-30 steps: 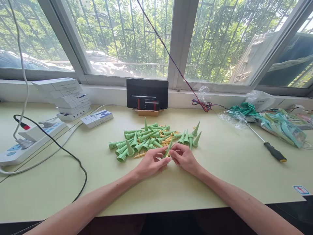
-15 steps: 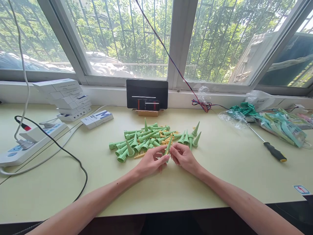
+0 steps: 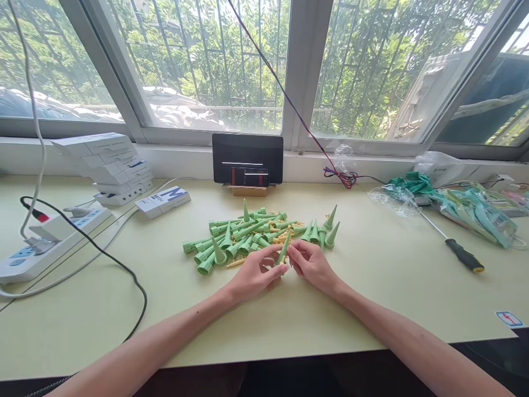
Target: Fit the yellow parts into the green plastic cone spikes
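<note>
1 green cone (image 3: 285,249), plastic, slim, tapered; held just above the table (image 3: 392,264) at front of the pile, tip up w/ slight tilt to R. Yellow showing nr its low end; base mostly hidden by fingers.

1 L hand (image 3: 257,273): grip closed on the cone's lower part, thumb on near side, fingers beyond; forearm in from lower L.

1 R hand (image 3: 311,263): just beside the cone, fingertips bunched, grip narrow; can't tell if it holds a small pc. Forearm in from lower R.

Qty many, green cones (image 3: 243,229), directly beyond hands: most lying criss-cross, a few upright; hands partly block view of near edge. Yellow pegs (image 3: 236,263) mixed in, 1 at near edge.

Approx. 5 green cones (image 3: 330,219), R end of pile, mostly upright, close tog.

1 blk tablet (image 3: 248,149) w/ phone (image 3: 250,177) in front, on cardboard stand (image 3: 249,191), behind pile.

1 stack white boxes (image 3: 115,165), far L; 1 loose white box (image 3: 163,202) nr it.

1 power strip (image 3: 88,220), L, w/ plugs; blk cable (image 3: 124,264) looping past.

1 screwdriver (image 3: 463,255), R, blk/yellow handle; plastic packets (image 3: 479,212) behind. Red/blue wire (image 3: 345,177), coiled nr window.
</note>
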The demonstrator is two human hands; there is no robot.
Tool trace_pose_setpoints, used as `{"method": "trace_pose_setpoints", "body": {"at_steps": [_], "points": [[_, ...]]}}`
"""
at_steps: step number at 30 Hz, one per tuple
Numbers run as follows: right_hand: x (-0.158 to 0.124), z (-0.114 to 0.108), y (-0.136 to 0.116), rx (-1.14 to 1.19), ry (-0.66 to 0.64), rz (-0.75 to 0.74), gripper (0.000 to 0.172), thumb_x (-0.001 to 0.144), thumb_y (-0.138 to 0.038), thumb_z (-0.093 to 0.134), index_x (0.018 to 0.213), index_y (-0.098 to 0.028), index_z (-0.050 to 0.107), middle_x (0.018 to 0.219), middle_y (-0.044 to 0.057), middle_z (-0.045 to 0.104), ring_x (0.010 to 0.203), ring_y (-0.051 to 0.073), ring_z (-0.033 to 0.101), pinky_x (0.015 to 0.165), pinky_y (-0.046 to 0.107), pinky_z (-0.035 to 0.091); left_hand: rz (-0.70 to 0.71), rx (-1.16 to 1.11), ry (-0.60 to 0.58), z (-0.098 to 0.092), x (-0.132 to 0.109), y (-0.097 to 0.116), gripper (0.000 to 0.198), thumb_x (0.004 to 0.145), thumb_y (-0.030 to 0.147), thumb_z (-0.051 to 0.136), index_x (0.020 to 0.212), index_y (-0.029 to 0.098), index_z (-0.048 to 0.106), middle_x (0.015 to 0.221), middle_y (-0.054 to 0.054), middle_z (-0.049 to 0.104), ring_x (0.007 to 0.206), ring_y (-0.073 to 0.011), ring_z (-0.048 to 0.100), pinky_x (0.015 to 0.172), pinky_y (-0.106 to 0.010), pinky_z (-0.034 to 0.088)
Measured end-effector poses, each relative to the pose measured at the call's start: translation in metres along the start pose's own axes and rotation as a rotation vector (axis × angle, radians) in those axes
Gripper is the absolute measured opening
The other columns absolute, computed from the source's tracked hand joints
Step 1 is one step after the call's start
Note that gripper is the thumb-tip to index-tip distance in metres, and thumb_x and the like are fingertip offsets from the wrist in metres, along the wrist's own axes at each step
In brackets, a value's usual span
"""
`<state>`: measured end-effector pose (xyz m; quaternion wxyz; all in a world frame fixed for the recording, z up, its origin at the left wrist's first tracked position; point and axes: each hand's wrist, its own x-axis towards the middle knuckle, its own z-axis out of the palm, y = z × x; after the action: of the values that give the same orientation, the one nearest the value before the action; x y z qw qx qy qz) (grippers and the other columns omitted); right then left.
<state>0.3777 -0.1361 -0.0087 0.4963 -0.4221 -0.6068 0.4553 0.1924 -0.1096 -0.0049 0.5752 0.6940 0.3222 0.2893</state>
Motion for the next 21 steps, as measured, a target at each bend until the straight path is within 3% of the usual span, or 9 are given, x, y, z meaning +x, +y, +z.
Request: {"method": "trace_pose_setpoints", "body": {"at_steps": [6, 10, 13, 21], "points": [[0.0000, -0.0007, -0.0003, -0.013, 0.024, -0.010, 0.032, 0.089, -0.051, 0.058, 0.084, -0.019, 0.054, 0.064, -0.004, 0.051, 0.045, 0.008, 0.042, 0.045, 0.023, 0.036, 0.078, 0.214, 0.053, -0.0011, -0.0014, 0.0045, 0.056, 0.083, 0.047, 0.064, 0.129, 0.016, 0.054, 0.081, -0.003, 0.060, 0.065, -0.0140, 0.058, 0.053, -0.025, 0.051], [0.0000, -0.0012, 0.0018, -0.064, 0.052, -0.021, 0.032, 0.089, -0.050, 0.057, 0.083, -0.019, 0.053, 0.063, -0.004, 0.050, 0.047, 0.009, 0.043, 0.045, 0.023, 0.036, 0.140, 0.397, 0.103, -0.0020, -0.0017, 0.0056, 0.055, 0.077, 0.046, 0.070, 0.124, 0.018, 0.061, 0.078, -0.001, 0.056, 0.061, -0.0106, 0.046, 0.051, -0.021, 0.043], [-0.0004, -0.0015, 0.0019, -0.109, 0.067, -0.036, 0.032, 0.089, -0.049, 0.057, 0.078, -0.019, 0.050, 0.062, -0.004, 0.049, 0.048, 0.009, 0.043, 0.046, 0.023, 0.036, 0.166, 0.474, 0.087, -0.0023, -0.0014, 0.0036, 0.058, 0.075, 0.046, 0.072, 0.125, 0.020, 0.060, 0.081, -0.001, 0.057, 0.058, -0.0094, 0.040, 0.050, -0.021, 0.039], [-0.0017, -0.0053, -0.0062, -0.227, 0.116, -0.099, 0.029, 0.090, -0.046, 0.054, 0.079, -0.020, 0.053, 0.066, -0.001, 0.050, 0.055, 0.012, 0.045, 0.050, 0.025, 0.039, 0.193, 0.478, 0.079, -0.0010, -0.0006, 0.0014, 0.051, 0.080, 0.038, 0.068, 0.128, 0.022, 0.059, 0.100, -0.007, 0.069, 0.054, -0.0084, 0.044, 0.052, -0.022, 0.041]]}}
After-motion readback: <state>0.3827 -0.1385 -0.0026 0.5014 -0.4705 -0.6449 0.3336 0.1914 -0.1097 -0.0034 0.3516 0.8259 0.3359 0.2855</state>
